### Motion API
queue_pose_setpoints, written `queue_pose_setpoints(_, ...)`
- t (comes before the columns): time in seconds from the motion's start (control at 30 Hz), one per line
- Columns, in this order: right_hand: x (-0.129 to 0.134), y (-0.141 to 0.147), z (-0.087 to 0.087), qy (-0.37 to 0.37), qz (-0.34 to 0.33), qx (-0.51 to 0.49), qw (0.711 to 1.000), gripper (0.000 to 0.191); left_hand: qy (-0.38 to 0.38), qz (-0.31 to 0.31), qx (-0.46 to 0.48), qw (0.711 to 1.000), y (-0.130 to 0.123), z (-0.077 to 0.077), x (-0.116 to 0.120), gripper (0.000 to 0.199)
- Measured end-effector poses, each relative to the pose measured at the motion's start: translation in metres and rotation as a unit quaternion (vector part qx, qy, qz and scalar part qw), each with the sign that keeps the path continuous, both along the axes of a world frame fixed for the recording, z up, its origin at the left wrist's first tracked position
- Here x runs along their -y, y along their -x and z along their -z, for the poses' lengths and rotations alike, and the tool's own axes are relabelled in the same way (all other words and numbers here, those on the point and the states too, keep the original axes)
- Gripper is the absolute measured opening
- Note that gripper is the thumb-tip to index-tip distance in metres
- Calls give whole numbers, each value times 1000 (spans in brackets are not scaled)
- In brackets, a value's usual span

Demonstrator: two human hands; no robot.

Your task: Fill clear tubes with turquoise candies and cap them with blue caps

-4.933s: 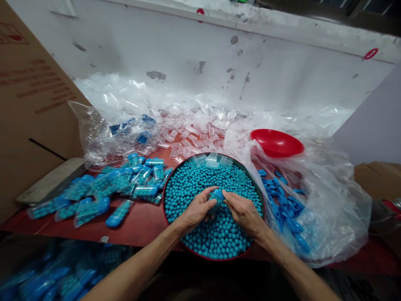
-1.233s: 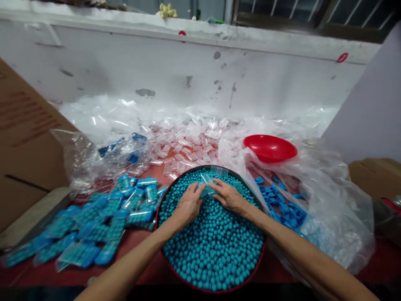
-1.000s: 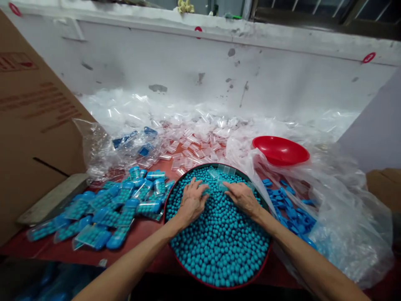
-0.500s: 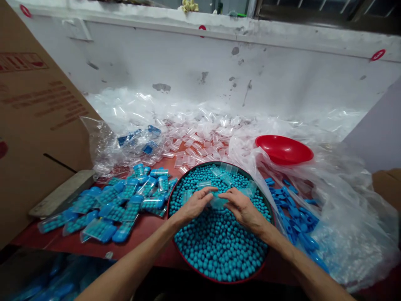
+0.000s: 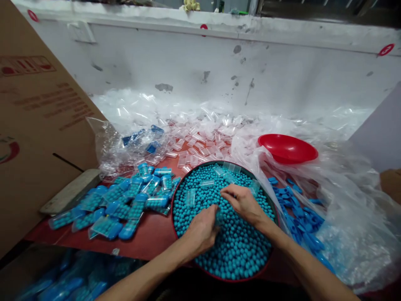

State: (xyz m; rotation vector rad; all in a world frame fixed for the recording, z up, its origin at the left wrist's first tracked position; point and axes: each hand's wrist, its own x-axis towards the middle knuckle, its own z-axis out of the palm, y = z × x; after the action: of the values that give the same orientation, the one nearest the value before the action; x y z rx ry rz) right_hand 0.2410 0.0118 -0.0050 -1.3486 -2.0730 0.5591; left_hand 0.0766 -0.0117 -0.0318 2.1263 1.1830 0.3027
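A round tub (image 5: 172, 217) with a dark red rim stands at the table's front edge, full of small turquoise balls (image 5: 234, 255). Over its left half is my left hand (image 5: 202, 230), curled low near the balls around a clear plastic case (image 5: 219, 215), which the fingers mostly hide. My right hand (image 5: 242, 202) hovers over the right half, thumb and fingertips pinched together; whatever they may hold is too small to make out. Several clear empty cases, one of them a small clear case (image 5: 191, 197), lie on top of the balls.
Left of the tub are piled ball-filled cases with blue caps (image 5: 136, 207), beside a cardboard box (image 5: 40, 104). Behind lie loose clear cases (image 5: 200, 146) and plastic bags. To the right are blue caps (image 5: 297, 213), a red bowl (image 5: 288, 148) and plastic sheeting (image 5: 360, 234).
My hands were together over the tub's middle with a clear case between them. The left hand has come down and nearer; the right has drawn slightly away, its fingers pinched.
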Motion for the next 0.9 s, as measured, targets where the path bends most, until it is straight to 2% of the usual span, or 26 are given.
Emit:
queue_pose_setpoints(0.07,-27,8,2,-24,3,83,996,21,-2,4,-22,1000,1,0,5,34)
queue_pose_setpoints(0.13,-51,19,11,-11,-6,155,988,28,1,9,-25,1000,1,-1,9,32)
queue_pose_setpoints(0.2,-68,27,22,10,-15,177,984,19,-5,3,-14,1000,3,-2,10,28)
queue_pose_setpoints(0.27,-73,28,31,17,-20,175,984,19,-17,-20,15,1000,6,-2,7,27)
queue_pose_setpoints(0.33,-68,21,36,14,-13,138,990,23,-18,-57,71,996,9,-3,1,26)
queue_pose_setpoints(0.4,-56,11,35,29,-5,32,999,25,5,-92,138,986,11,-4,-7,28)
queue_pose_setpoints(0.47,-40,4,32,65,-16,-93,993,25,39,-105,205,972,10,-5,-15,30)
queue_pose_setpoints(0.53,-24,2,29,106,-47,-163,980,25,67,-96,260,959,7,-7,-19,32)
queue_pose_setpoints(0.67,-3,7,27,138,-86,-167,972,27,99,-90,312,941,1,-8,-17,35)
queue_pose_setpoints(0.73,3,11,28,140,-76,-174,972,28,131,-103,339,926,1,-6,-16,46)
queue_pose_setpoints(0.83,12,17,32,123,-48,-207,969,29,212,-121,388,889,6,-3,-17,71)
queue_pose_setpoints(0.9,15,18,33,95,-32,-173,980,27,237,-122,367,891,11,-5,-16,73)
